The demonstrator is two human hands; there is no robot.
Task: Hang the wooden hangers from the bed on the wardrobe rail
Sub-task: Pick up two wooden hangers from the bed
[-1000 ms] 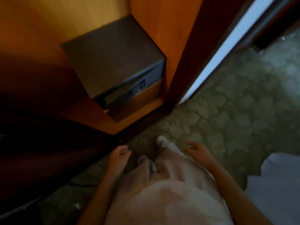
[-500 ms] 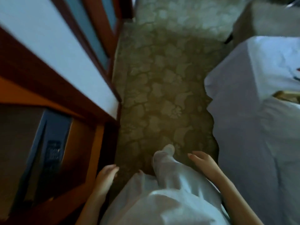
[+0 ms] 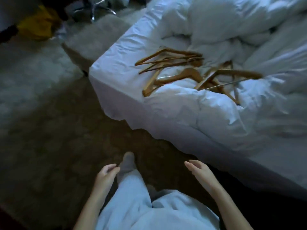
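Several wooden hangers (image 3: pixel 181 75) lie in a loose tangle on the white bed (image 3: pixel 182 117), near its left corner. My left hand (image 3: pixel 106 175) hangs low by my leg, fingers loosely curled and holding nothing. My right hand (image 3: pixel 198 170) is stretched forward over the dark carpet, fingers apart and empty, well short of the bed's near edge. Both hands are far from the hangers. The wardrobe and its rail are out of view.
A rumpled white duvet (image 3: pixel 232 25) fills the back of the bed. A grey upholstered bench (image 3: pixel 93 37) stands past the bed's corner. A yellow item (image 3: pixel 38 24) and chrome chair legs (image 3: pixel 99 9) lie at the top left. Patterned carpet (image 3: pixel 49 130) covers the floor.
My view has swung from the wardrobe with its safe, past the door, round to the bed, so the hangers now show. Both hands stay low and empty.
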